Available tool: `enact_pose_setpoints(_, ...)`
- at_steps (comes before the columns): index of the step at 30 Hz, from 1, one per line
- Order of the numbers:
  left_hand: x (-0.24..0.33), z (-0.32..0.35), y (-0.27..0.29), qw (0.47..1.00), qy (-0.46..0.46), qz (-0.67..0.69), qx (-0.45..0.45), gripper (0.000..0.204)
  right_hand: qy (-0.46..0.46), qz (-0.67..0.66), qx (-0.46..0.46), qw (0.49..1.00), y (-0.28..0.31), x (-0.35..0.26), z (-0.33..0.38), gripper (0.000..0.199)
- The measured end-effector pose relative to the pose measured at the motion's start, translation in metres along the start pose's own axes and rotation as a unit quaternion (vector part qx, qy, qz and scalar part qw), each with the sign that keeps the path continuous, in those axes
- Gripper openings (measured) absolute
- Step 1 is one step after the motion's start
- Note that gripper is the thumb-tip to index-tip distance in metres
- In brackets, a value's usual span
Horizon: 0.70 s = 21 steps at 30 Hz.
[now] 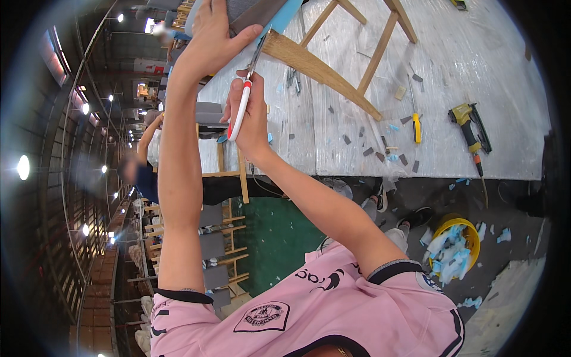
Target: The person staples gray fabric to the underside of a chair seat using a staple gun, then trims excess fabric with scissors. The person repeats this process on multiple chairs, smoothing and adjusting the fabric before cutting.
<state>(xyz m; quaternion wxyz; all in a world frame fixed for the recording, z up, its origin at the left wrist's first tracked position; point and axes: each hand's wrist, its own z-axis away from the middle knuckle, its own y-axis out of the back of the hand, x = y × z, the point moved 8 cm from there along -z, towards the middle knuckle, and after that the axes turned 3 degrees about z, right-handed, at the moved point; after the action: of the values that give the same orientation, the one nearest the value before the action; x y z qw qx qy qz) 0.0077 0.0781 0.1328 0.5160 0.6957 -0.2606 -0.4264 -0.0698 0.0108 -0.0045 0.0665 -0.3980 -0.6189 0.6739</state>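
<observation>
My left hand (pixel 208 44) rests on the grey fabric (pixel 241 13) of a chair seat at the top edge, its thumb stretched out along the fabric and its fingertips partly out of view. Light blue foam (pixel 286 16) shows at the seat's edge. In my right hand (pixel 256 116) is a pair of scissors (pixel 239 113) with white and red handles, the blades pointing up to the seat edge just below my left thumb. The chair's wooden legs (pixel 324 71) stick out to the right over the table. Where the blades meet the material is hard to make out.
On the plastic-covered table (pixel 499 71) lie a yellow-handled screwdriver (pixel 416 126), a staple gun (pixel 470 128) with a hose, and scattered grey scraps (pixel 369 152). A yellow bucket (pixel 474 235) of blue and white scraps stands on the floor. Another person (pixel 146 169) is at the left, near stacked chairs (pixel 217 253).
</observation>
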Motion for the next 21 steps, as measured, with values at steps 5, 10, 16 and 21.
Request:
enact_pose_setpoints(5,0.000,-0.002,0.000,1.000,0.011,0.003,-0.012,0.106,-0.037,-0.005,0.011,0.999,0.002,0.002,0.002,0.048)
enact_pose_setpoints(10,0.000,-0.003,0.001,1.000,0.002,0.005,-0.009,0.106,-0.014,-0.003,0.043,0.999,0.018,0.014,0.007,0.048)
enact_pose_setpoints(16,0.000,-0.001,-0.002,0.999,-0.009,0.031,-0.004,0.106,0.064,0.075,0.109,0.989,0.062,-0.030,-0.025,0.052)
enact_pose_setpoints(21,-0.003,-0.004,0.001,0.999,-0.032,0.012,0.013,0.106,0.117,0.052,0.072,0.989,0.063,-0.060,-0.069,0.055)
